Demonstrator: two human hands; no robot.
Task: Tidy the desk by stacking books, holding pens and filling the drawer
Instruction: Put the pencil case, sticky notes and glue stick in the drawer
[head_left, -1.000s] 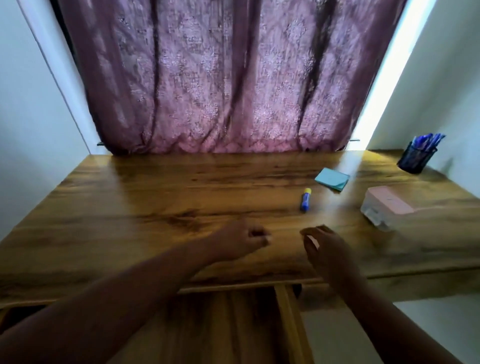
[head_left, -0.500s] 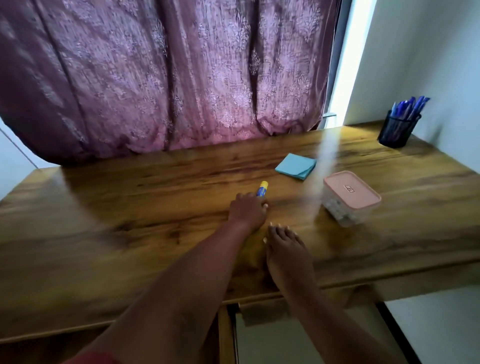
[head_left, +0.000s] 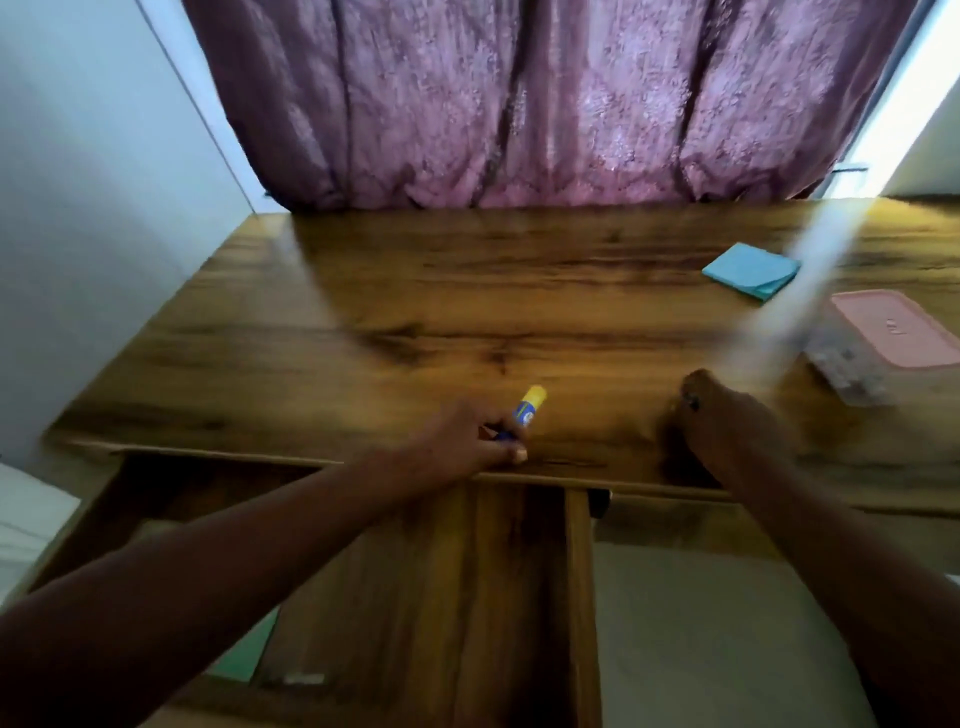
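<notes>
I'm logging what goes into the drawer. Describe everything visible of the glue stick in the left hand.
The glue stick is a small cylinder, blue-bodied with a yellow cap and a round label mark, apparently plastic. Its capped end points up and away, tilted right; the lower end is hidden inside the left hand, whose fingers close around it near the desk's front edge.
</notes>
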